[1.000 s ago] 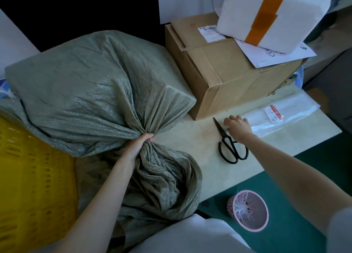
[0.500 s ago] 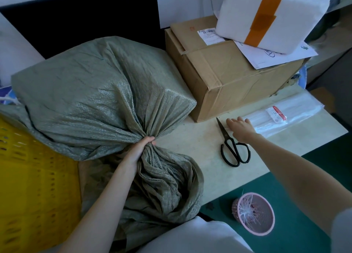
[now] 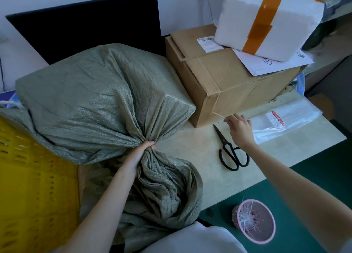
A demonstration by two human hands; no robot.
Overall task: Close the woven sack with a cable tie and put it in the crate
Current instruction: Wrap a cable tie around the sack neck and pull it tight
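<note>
The left hand grips the bunched neck of the green woven sack, which lies on the table beside the yellow crate. The right hand, well apart from the left, pinches a thin pale cable tie above the black scissors, in front of the cardboard box. A clear plastic bag lies just beside it.

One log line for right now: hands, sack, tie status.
left hand grips gathered neck of woven sack | right hand pinches cable tie above scissors | sack untied, outside crate
</note>
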